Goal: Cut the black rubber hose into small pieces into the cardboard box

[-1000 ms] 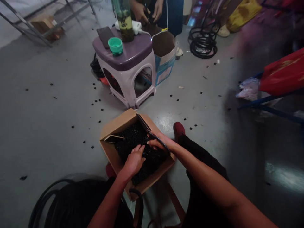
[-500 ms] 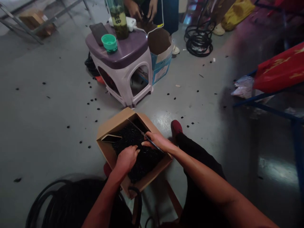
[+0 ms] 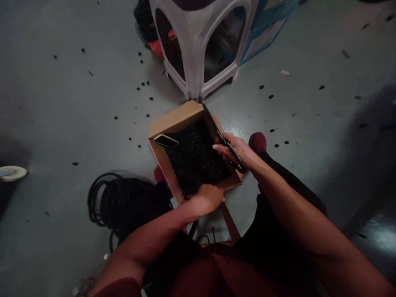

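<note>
My right hand [image 3: 231,149] is shut on the handles of a pair of long black scissors [image 3: 213,127], whose blades reach toward the far corner of a cardboard box [image 3: 176,117]. The box holds a heap of small black cut pieces [image 3: 194,161], with a smartphone [image 3: 165,140] lying at its far left side. My left hand [image 3: 207,199] lies palm down at the box's near edge, beside the heap. Its fingertips are hidden, so I cannot tell if it grips anything.
A lilac plastic stool [image 3: 193,45] stands just beyond the box, with a blue-and-white carton [image 3: 266,29] behind it. A coil of black cable [image 3: 107,202] lies to my left. Small black pieces are scattered over the grey floor. My red shoes show on both sides of the box.
The view has tilted down, cutting off the stool's top. My left hand has moved from the heap to the box's near edge. The scissors have swung more upright in my right hand.
</note>
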A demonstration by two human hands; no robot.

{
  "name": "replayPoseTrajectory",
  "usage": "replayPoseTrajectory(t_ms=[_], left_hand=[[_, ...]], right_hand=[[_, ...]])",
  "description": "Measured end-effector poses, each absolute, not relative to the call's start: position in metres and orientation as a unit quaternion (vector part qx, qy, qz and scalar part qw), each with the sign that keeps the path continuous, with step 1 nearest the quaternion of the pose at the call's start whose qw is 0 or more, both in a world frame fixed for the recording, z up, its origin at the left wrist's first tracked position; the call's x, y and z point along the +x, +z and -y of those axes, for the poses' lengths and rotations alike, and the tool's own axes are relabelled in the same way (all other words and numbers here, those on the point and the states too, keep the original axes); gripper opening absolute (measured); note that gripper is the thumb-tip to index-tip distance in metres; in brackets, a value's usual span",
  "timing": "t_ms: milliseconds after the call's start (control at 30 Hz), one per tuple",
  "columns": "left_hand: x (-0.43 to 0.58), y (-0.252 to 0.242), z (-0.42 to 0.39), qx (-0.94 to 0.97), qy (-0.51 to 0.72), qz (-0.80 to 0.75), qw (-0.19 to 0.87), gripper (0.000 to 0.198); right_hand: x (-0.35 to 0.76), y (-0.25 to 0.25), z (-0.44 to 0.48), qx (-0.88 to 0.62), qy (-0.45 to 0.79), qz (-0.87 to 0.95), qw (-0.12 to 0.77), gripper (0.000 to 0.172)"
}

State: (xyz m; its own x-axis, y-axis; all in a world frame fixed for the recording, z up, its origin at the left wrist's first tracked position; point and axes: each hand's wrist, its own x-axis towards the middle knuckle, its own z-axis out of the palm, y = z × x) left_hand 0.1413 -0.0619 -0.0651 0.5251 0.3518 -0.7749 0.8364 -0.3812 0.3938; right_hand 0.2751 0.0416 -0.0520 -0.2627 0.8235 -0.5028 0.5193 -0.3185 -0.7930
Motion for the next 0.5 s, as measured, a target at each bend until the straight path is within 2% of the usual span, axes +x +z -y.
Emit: replayPoseTrajectory(t_ms=[67,167,400,500], left_hand=[[0.135,-0.075,0.07,0.763,-0.341,-0.39,0.386,0.036],[0.125,-0.083,0.066,0.757,-0.373,-0.399,0.359,0.03],[0.126,-0.086,0.052,0.752,-0.363,-0.41,0.366,0.026],[0.119,-0.093,0.071,0.729,-0.355,-0.435,0.391,0.04]], right_hand=[[0.278,-0.049,-0.041,-0.598,0.558,0.56,0.136,0.025],[0.281,-0.043,-0.042,-0.602,0.563,0.547,0.146,0.024],[0.287,-0.039,-0.043,-0.591,0.577,0.541,0.161,0.024],[0.29,-0.039,-0.042,-0.593,0.571,0.543,0.166,0.023]])
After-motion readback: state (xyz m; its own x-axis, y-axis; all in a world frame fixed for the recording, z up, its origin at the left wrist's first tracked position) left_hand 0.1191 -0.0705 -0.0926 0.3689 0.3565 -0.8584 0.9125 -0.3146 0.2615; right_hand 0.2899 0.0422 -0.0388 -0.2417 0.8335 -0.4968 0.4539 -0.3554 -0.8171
